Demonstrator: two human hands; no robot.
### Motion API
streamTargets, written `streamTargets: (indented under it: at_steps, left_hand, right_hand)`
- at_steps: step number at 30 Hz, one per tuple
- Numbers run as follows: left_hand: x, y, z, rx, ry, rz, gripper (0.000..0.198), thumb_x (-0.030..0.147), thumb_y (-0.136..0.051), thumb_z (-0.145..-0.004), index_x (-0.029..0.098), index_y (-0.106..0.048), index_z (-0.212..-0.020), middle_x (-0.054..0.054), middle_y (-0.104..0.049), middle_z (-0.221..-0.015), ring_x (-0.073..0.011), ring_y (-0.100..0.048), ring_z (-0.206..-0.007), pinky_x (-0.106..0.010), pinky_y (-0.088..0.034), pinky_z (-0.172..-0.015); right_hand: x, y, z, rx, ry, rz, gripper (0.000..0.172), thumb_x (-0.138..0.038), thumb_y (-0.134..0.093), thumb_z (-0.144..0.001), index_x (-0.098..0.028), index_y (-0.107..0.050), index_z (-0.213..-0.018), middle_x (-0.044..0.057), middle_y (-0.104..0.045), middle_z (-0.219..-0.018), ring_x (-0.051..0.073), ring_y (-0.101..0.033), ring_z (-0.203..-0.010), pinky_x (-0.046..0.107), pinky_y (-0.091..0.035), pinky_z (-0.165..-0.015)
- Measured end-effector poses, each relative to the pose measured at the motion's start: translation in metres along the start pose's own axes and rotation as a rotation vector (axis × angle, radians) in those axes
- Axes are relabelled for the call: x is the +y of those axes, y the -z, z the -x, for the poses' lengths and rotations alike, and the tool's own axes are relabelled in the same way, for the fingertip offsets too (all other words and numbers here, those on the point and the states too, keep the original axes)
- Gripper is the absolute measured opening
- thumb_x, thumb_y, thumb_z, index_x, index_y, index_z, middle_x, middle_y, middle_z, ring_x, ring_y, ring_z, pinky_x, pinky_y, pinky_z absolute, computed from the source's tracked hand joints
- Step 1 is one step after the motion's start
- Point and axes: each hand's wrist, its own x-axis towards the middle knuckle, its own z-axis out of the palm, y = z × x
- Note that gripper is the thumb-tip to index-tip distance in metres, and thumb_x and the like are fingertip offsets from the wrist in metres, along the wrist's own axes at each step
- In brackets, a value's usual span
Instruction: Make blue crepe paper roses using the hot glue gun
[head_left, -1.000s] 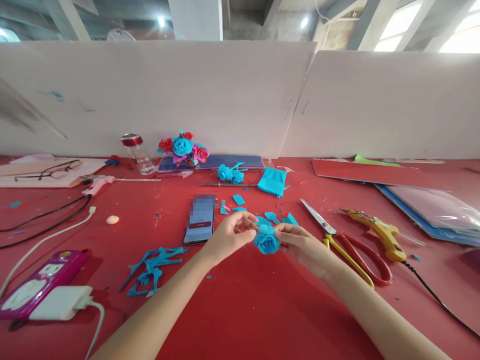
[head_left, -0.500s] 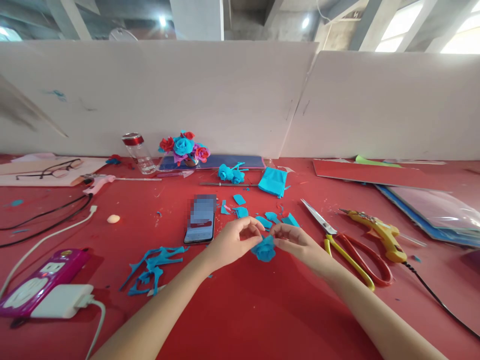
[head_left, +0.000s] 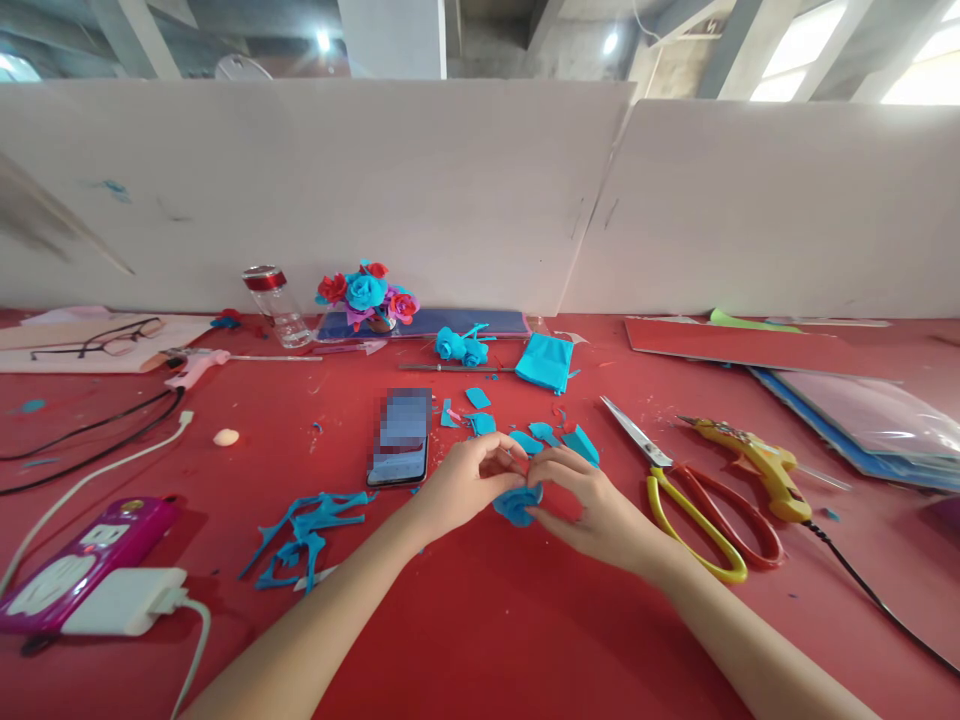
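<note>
Between my hands is a blue crepe-paper flower [head_left: 516, 506], held a little above the red table. My left hand [head_left: 471, 480] pinches it from the upper left between thumb and fingertips. On the other side, my right hand [head_left: 583, 497] has its fingers over the top edge and its thumb at the lower right, closed around the petals. Just beyond my fingers lie several cut blue petals [head_left: 580, 446]. Part of the flower is hidden behind my fingers.
Scissors [head_left: 675, 500] and a yellow glue gun [head_left: 750, 460] lie at right. To the left are a phone [head_left: 400, 440], blue scraps [head_left: 307, 535] and a power strip [head_left: 90, 570]. A paper bouquet [head_left: 367, 295] and a glass bottle [head_left: 277, 305] stand at the back.
My right hand has moved left and closed over the flower, its thumb now lower. The flower has shifted slightly left and turned. My left hand stays nearly in place.
</note>
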Motion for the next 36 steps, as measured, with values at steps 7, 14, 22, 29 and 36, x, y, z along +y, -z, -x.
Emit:
streamTargets:
  at_steps: [7, 14, 22, 29, 36]
  left_hand:
    - [0.01, 0.002, 0.005, 0.096, -0.147, -0.328, 0.004, 0.02, -0.055, -0.078, 0.02, -0.054, -0.081, -0.001, -0.058, -0.084, -0.0148, -0.056, -0.079, -0.028, -0.045, -0.073]
    - [0.019, 0.003, 0.013, 0.141, -0.337, -0.727, 0.011, 0.016, -0.054, -0.074, 0.02, -0.052, -0.084, -0.003, -0.053, -0.09, -0.0178, -0.052, -0.084, -0.031, -0.043, -0.076]
    - [0.002, -0.006, 0.008, 0.199, -0.315, -0.94, 0.013, 0.031, -0.057, -0.079, 0.02, -0.055, -0.085, -0.004, -0.059, -0.084, -0.0197, -0.056, -0.08, -0.031, -0.045, -0.072]
    - [0.001, -0.005, 0.008, 0.257, -0.385, -0.978, 0.012, 0.02, -0.048, -0.083, 0.019, -0.06, -0.084, -0.004, -0.064, -0.081, -0.0187, -0.058, -0.077, -0.032, -0.043, -0.072]
    - [-0.002, -0.005, 0.006, 0.236, -0.463, -1.132, 0.021, 0.015, -0.042, -0.085, 0.018, -0.062, -0.079, -0.005, -0.063, -0.075, -0.0181, -0.056, -0.074, -0.032, -0.039, -0.069]
  right_hand:
    - [0.006, -0.002, 0.0, 0.07, 0.026, 0.063, 0.012, -0.012, -0.049, -0.079, -0.022, -0.057, -0.08, 0.006, -0.06, -0.085, 0.019, -0.053, -0.08, 0.033, -0.045, -0.073]
    - [0.013, -0.007, -0.004, 0.246, -0.279, -0.146, 0.007, -0.019, -0.051, -0.076, -0.022, -0.055, -0.072, 0.002, -0.058, -0.072, 0.016, -0.051, -0.067, 0.031, -0.042, -0.065]
    - [0.016, -0.008, -0.006, 0.249, -0.421, -0.509, 0.013, -0.031, -0.06, -0.072, -0.02, -0.054, -0.066, 0.0, -0.055, -0.07, 0.016, -0.053, -0.067, 0.03, -0.043, -0.065]
    - [0.016, -0.01, -0.005, 0.193, -0.449, -0.495, 0.015, -0.032, -0.057, -0.075, -0.021, -0.051, -0.068, 0.0, -0.053, -0.068, 0.016, -0.05, -0.064, 0.03, -0.041, -0.062]
    - [0.013, -0.011, -0.003, 0.296, -0.172, -0.011, 0.008, -0.026, -0.054, -0.081, -0.023, -0.054, -0.088, 0.005, -0.058, -0.085, 0.019, -0.054, -0.08, 0.033, -0.044, -0.072]
